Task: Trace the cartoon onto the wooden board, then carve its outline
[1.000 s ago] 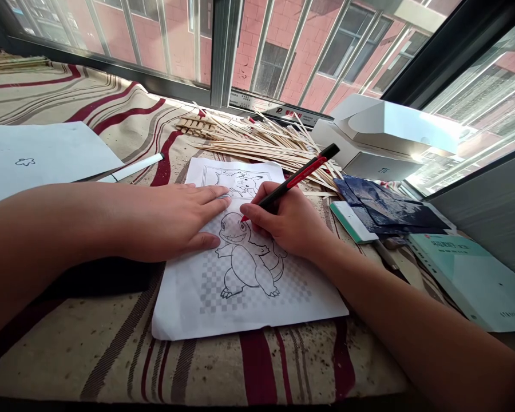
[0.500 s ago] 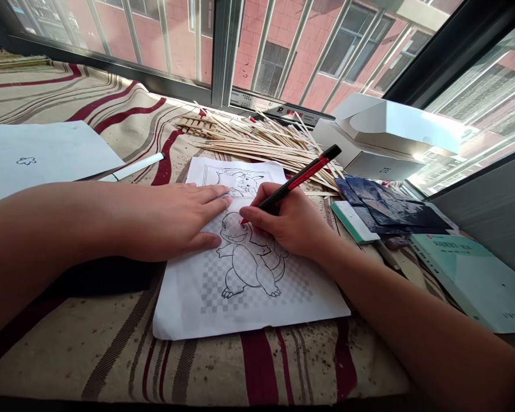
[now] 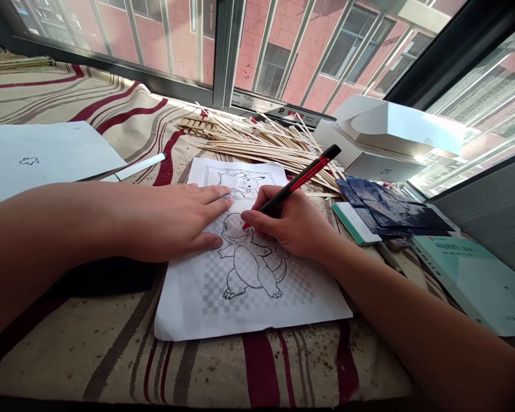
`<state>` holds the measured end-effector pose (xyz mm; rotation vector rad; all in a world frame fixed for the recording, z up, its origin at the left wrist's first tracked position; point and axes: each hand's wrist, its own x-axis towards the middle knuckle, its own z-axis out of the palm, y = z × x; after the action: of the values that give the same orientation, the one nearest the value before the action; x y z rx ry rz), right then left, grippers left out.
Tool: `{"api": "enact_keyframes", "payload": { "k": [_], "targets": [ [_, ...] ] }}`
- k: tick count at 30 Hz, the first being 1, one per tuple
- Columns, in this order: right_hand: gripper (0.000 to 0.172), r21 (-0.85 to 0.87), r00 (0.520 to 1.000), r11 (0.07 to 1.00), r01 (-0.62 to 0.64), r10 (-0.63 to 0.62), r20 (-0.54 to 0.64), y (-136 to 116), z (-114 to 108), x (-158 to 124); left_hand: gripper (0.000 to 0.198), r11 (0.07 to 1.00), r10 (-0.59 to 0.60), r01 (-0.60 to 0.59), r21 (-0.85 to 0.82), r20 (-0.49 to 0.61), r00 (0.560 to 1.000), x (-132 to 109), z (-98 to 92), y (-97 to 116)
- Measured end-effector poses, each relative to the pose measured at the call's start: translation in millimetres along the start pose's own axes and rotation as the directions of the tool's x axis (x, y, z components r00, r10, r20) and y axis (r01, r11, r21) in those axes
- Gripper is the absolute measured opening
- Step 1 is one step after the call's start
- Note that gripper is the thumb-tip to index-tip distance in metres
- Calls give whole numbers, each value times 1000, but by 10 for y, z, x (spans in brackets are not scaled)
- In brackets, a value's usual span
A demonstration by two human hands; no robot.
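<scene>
A white sheet of paper [image 3: 184, 309] lies on the striped cloth in front of me, printed with a line drawing of a small cartoon dragon [image 3: 248, 266] over a grey checkered patch. Higher on the paper is a framed cartoon picture [image 3: 244, 182]. My left hand [image 3: 189, 220] rests flat on the sheet's left side, fingers spread. In my right hand [image 3: 289, 220] a black and red pen [image 3: 300, 178] is gripped, slanting up to the right. Its red tip meets the dragon's face by the eye on the right; whether it leaves a mark I cannot tell.
Many thin wooden sticks [image 3: 257, 140] are heaped behind the paper. A white box [image 3: 381, 137] stands at the back right, near a dark blue folded item [image 3: 395, 206] and a green book [image 3: 476, 274]. At left lie another sheet [image 3: 55, 151] and a white marker [image 3: 141, 166].
The pen tip has shifted very slightly down and right at the dragon's eye. My left hand keeps its place on the paper.
</scene>
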<state>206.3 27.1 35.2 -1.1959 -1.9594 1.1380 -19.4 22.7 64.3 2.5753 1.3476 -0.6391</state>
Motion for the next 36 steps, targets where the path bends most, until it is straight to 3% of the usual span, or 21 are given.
{"api": "enact_keyframes", "payload": {
  "k": [16, 23, 36],
  "targets": [
    [35, 24, 1000, 999, -23, 23, 16, -38, -2, -17, 82, 1000, 16, -16, -18, -30, 999, 6, 11, -20],
    [32, 24, 995, 999, -28, 31, -99, 9, 14, -7, 82, 1000, 5, -6, -30, -32, 999, -14, 7, -6],
    [34, 23, 998, 1000, -5, 6, -67, 32, 28, 0, 82, 1000, 6, -7, -18, -24, 1000, 9, 2, -1]
  ]
}}
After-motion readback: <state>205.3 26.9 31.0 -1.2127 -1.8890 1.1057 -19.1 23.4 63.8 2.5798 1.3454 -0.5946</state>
